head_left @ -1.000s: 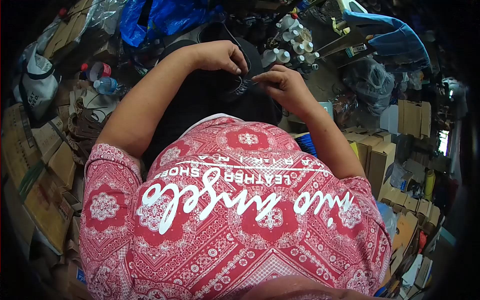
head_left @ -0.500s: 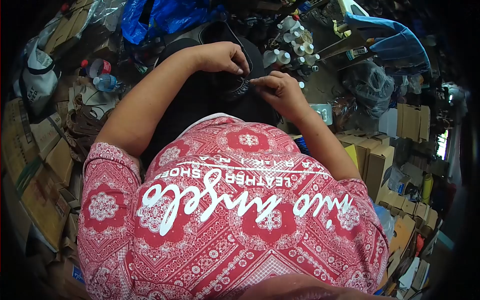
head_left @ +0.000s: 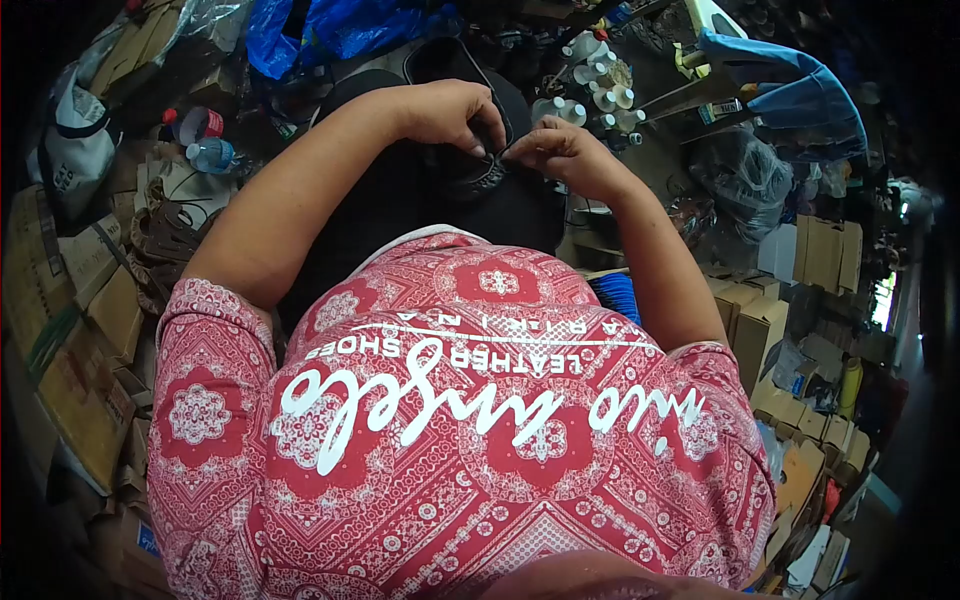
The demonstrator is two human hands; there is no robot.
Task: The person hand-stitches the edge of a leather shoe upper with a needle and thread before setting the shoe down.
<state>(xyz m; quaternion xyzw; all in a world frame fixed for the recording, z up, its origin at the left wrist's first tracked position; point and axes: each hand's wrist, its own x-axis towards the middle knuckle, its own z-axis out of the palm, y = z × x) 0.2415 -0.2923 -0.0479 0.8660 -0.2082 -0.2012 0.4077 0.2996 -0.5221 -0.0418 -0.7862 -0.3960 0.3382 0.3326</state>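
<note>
On my dark-clothed lap rests a black piece that looks like a leather shoe upper, with a braided or woven band along its near edge and a long curved rim at the top. My left hand reaches over it, fingers bent down and pinching the edge by the braid. From the other side my right hand meets it, thumb and index finger pressed together at the same spot. The fingertips nearly touch. Whether a thin lace or strip is between them is too small and dark to tell.
White-capped bottles stand in a group ahead. Plastic bottles and brown strappy leatherwork lie at the left. Cardboard boxes are stacked at the right, near a clear plastic bag. A blue plastic sheet lies at the top.
My right hand has moved slightly up and closer to the left fingertips. The black piece's curved rim shows a little more above my left hand.
</note>
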